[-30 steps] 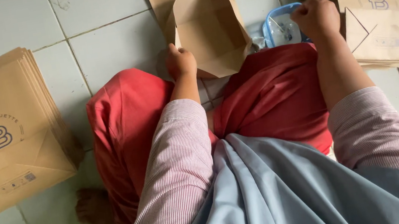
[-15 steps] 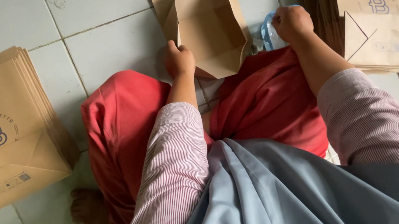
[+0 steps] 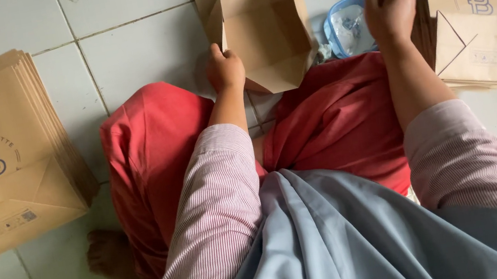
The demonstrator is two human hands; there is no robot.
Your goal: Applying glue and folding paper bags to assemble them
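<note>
While it lies on the tile floor [image 3: 143, 42], brown paper bag [image 3: 263, 28] has its creased bottom flaps open | left hand [image 3: 224, 69] pinches its edge | right hand [image 3: 389, 9] fisted beside clear plastic tub [image 3: 348, 26]

Pink-and-white pinstriped sleeves [image 3: 219, 206], grey-blue garment [image 3: 349, 244], red trousers [image 3: 148, 150].

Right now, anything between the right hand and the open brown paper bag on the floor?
Yes: the small blue-rimmed clear plastic container sits between the right hand and the open brown paper bag.
</note>
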